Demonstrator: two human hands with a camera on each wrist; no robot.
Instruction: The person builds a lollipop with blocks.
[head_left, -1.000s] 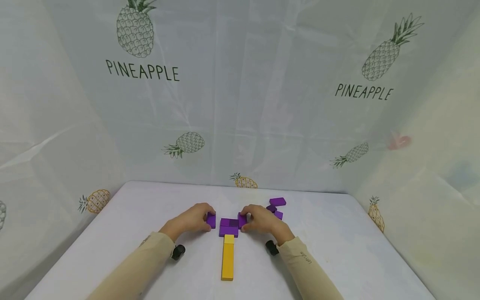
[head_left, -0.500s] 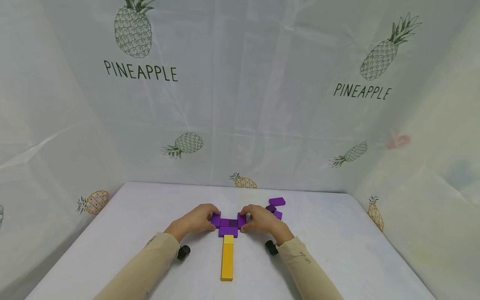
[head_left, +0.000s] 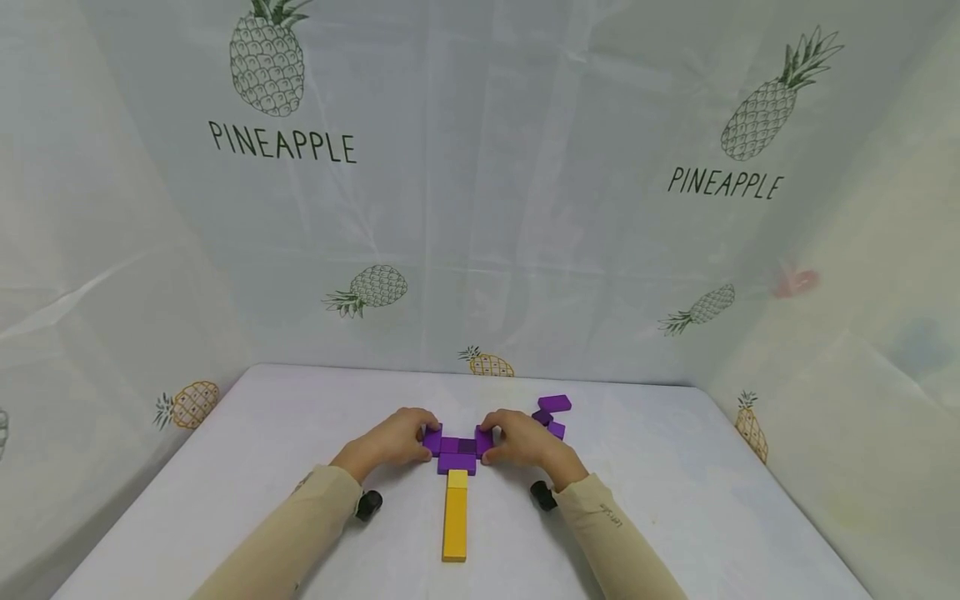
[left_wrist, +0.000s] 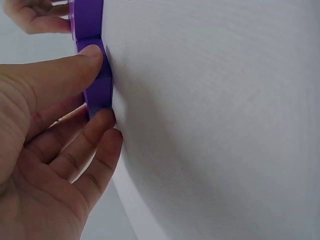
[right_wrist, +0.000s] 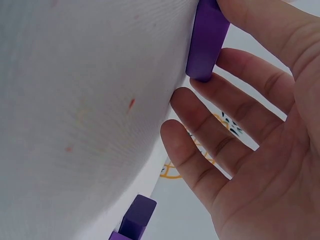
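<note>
My left hand pinches a purple block by its two ends, thumb near and fingers far. The block stands against the left side of a small purple group. That group has a light purple block, a dark purple block and a wider purple block in front. On the right side my right hand pinches another purple block the same way. A yellow block and a long orange-yellow block line up in front of the group.
Loose blocks lie beyond my right hand: a purple one, a dark purple one and another purple one. The white table ends at a hanging pineapple-print sheet. A black wrist camera sits under my left wrist.
My left hand has moved right with its purple block, closing the gap to the middle group. Over the last half second almost nothing has moved. The right hand has kept its place.
</note>
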